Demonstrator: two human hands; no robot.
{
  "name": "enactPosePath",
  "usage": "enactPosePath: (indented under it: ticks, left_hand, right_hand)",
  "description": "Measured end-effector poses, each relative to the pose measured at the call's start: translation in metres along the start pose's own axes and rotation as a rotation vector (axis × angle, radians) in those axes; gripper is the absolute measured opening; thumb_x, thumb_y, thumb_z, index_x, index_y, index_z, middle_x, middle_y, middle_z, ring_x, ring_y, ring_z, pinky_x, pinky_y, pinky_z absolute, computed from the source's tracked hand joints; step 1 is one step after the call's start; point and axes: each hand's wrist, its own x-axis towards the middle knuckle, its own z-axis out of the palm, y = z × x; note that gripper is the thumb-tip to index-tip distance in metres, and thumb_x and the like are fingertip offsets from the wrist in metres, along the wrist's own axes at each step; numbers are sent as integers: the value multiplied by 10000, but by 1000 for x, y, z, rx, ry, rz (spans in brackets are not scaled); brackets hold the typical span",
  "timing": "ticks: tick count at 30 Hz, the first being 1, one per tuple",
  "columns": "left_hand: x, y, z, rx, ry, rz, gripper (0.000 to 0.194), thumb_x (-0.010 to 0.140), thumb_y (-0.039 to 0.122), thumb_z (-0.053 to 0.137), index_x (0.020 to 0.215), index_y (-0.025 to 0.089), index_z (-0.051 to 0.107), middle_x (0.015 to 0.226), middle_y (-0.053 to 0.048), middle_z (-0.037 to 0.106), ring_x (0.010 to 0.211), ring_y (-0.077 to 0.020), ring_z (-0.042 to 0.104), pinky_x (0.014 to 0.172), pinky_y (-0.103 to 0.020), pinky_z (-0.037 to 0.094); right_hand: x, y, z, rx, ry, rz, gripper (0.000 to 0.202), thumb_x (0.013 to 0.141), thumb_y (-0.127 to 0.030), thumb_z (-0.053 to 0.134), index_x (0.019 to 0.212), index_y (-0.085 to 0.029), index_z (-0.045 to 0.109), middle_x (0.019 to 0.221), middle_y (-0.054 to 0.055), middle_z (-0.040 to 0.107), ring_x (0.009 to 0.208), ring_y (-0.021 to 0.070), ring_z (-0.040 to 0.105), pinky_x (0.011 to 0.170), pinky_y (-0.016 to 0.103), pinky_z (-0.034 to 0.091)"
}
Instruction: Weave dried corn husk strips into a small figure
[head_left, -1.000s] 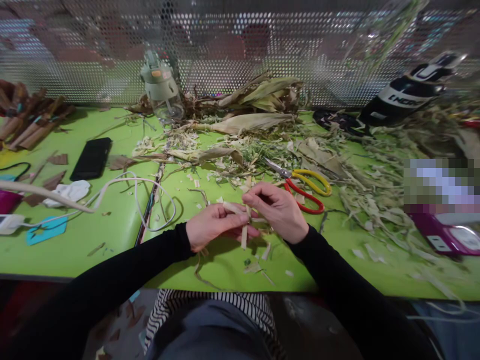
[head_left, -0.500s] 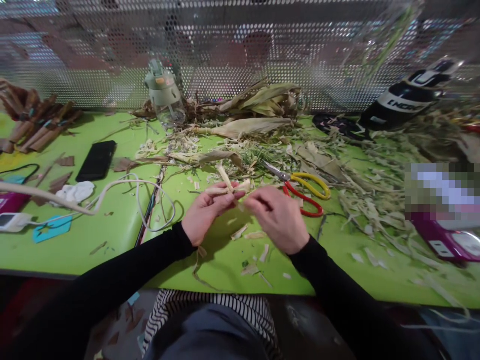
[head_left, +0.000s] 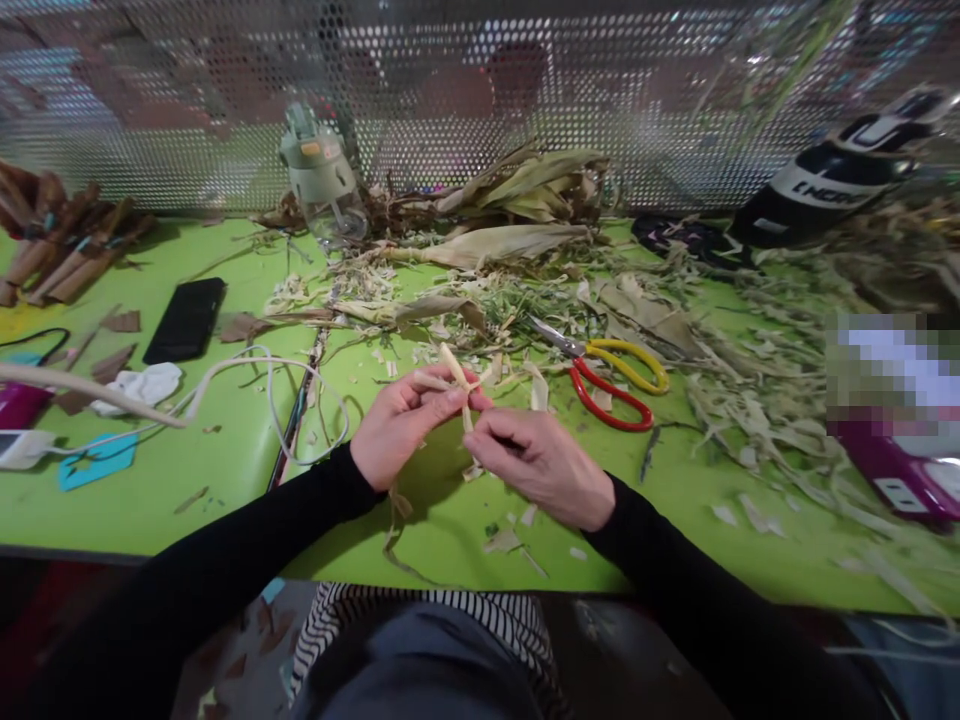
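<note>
So nearest the lap there's striped cloth (head_left: 322, 625), then the near edge of the green table (head_left: 187, 525) with a few torn scraps (head_left: 502, 541) on it. Just past those is the good bit: the left hand (head_left: 409, 415) has thumb and fingers pinched on some pale husk strips (head_left: 454, 368), held near the middle, one end poking up and away to the far side. The right hand (head_left: 544, 465) was a blur half a second ago, apart from the bundle on its right; now it's lower and further left, fingers curled in, and it looks to be nipping a short tail strand (head_left: 467, 418) hanging off the crossing. My read is that the strips are steadied from one side and tensioned from the other (can't tell if there's a real knot, too small). Right of the hands and a bit farther, the scissors (head_left: 576, 348) lie untouched, beside shredded husk. Far back sit whole dry husks (head_left: 510, 245), a clear bottle (head_left: 322, 180) left of them, then a perforated panel (head_left: 480, 110).
</note>
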Motion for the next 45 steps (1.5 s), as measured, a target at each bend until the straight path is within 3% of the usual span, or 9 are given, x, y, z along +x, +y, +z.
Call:
enactPosePath:
  ticks: [3,6,13,20,25,30,35,41,45]
  left_hand:
    - [4,4,-5,-12,-18,-50,246,787,313,671,984,166,651,821,-35,731,838,-161,694,807,-292,526]
    - [7,9,-9,-9,-93,-102,288,804,331,640,1032,155,647,831,-55,731,816,-164,695,793,-293,527]
    - [8,6,-11,230,-104,-40,388,714,382,734,969,164,537,688,-14,696,606,-120,638,559,-215,472]
    - [18,-3,-11,424,-21,158,268,757,344,695,867,136,566,655,11,637,594,-76,583,611,-194,431]
    - [14,-4,-12,476,-81,361,295,821,309,632,1035,165,486,851,-37,691,771,-123,660,734,-235,480]
    - [8,-4,-18,761,-63,749,128,848,250,584,943,182,532,925,-48,684,888,-153,682,743,-236,500]
    - [10,1,-21,843,-128,935,58,871,209,524,906,180,560,894,-73,697,917,-176,677,791,-276,510]
    - [15,-3,-21,902,-156,835,57,850,215,538,878,177,570,861,-65,683,836,-179,652,774,-310,503]
    - [14,-3,-19,794,-203,713,203,836,258,591,1008,165,537,926,-68,659,841,-159,643,783,-293,502]
  right_hand:
    - [2,8,-5,-24,158,35,327,923,-413,461,718,-183,573,633,-19,528,545,98,459,525,227,387]
    - [6,14,-10,-162,394,41,321,932,-447,436,1042,-198,605,985,69,636,824,175,579,679,301,463]
    - [8,8,-1,-187,181,-44,282,932,-347,482,787,-184,660,776,25,683,677,138,589,644,272,437]
    - [11,14,4,-265,230,-60,297,912,-326,498,669,-172,570,595,-17,508,542,102,443,535,241,353]
    - [13,17,4,-86,423,-3,255,855,-443,576,886,-190,562,694,-15,557,542,99,479,487,227,386]
    - [11,22,4,-11,475,-209,241,807,-429,646,926,-225,594,869,32,633,702,146,588,634,286,493]
    - [8,26,2,200,409,-121,286,866,-485,539,979,-232,610,914,38,660,798,179,618,754,335,502]
    - [10,31,0,219,480,-118,250,753,-452,693,826,-222,627,939,39,644,924,204,581,890,378,440]
    - [13,29,3,287,449,-78,265,747,-452,699,844,-215,628,859,24,645,796,170,595,764,333,478]
